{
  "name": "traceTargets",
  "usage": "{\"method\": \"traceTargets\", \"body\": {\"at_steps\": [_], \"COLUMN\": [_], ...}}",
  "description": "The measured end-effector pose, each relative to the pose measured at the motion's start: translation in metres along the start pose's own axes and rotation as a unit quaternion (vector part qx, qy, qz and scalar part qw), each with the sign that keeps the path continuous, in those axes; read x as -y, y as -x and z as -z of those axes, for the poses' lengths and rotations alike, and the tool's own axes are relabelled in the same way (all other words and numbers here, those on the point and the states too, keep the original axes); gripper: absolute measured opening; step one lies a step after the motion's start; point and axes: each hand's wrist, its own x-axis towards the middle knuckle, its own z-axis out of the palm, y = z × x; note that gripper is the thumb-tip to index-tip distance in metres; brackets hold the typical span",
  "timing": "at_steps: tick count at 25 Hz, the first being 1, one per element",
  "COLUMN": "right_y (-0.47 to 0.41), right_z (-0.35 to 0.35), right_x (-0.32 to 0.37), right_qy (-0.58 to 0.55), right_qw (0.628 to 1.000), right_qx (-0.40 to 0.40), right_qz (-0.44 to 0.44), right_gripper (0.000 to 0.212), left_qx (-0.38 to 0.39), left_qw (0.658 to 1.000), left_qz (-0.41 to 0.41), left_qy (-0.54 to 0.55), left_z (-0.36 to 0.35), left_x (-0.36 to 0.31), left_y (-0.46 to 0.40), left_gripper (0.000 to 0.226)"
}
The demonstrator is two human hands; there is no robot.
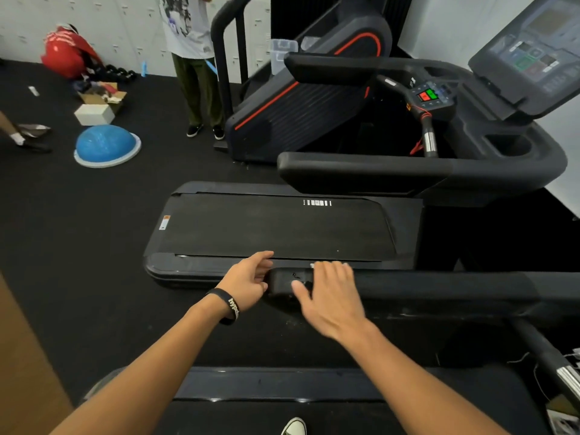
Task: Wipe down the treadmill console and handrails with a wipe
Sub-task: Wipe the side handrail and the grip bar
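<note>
The right hand (329, 296) lies flat on the near handrail's (439, 287) end, white wipe (314, 265) peeking beneath its fingers — the left hand (249, 282) hovers beside, fingers relaxed, holding nothing.

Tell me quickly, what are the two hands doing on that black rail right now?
Right hand flat on near handrail, white wipe peeking past its fingertips. Left hand open at the rail's end. Nothing blocking the rail.

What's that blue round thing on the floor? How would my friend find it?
Look at the black floor left of the treadmill belt. Beside a white box sits the blue half-ball, dome up on a pale flat rim. Nothing else there is blue and round.
</note>
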Motion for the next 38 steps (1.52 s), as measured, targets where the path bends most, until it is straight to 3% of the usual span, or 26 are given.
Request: {"method": "traceTargets", "body": {"at_steps": [5,10,16,20,22,25,29,34,38], "right_y": [0.0,0.006,0.012,0.019,0.016,0.01,0.013,0.022,0.035], "right_z": [-0.02,-0.016,0.005,0.016,0.008,-0.002,-0.021,-0.035,-0.038], "right_x": [0.076,0.047,-0.086,-0.151,-0.129,-0.055,0.037,0.079,0.064], "right_qy": [0.01,-0.01,0.022,0.052,0.063,0.025,-0.021,0.009,-0.008], "right_qw": [0.991,0.988,0.999,0.993,0.989,0.996,0.997,0.991,0.993], "right_qx": [0.041,0.023,-0.033,-0.038,-0.049,-0.07,-0.028,0.033,0.004], "right_qz": [0.129,0.151,0.035,-0.103,-0.128,-0.05,0.07,0.129,0.116], "right_gripper": [0.071,0.074,0.049,0.064,0.065,0.056,0.077,0.085,0.076], "left_qx": [-0.062,-0.048,-0.011,-0.001,0.004,0.002,-0.027,-0.021,0.007], "left_qw": [0.996,0.998,0.999,0.997,0.994,0.993,0.989,0.997,1.0], "left_qz": [0.041,0.02,0.036,0.045,0.059,0.061,0.062,0.039,0.024], "left_qy": [0.054,-0.026,-0.026,0.063,0.089,0.1,0.13,0.071,-0.001], "left_z": [0.002,0.005,0.013,0.015,0.014,0.014,0.008,0.009,0.004], "left_x": [0.004,-0.005,-0.005,0.001,0.0,-0.002,-0.019,-0.037,-0.04], "left_y": [0.002,-0.001,-0.004,-0.006,-0.006,-0.007,-0.005,-0.003,-0.01], "left_gripper": [0.055,0.048,0.057,0.059,0.062,0.058,0.021,0.052,0.055]}}
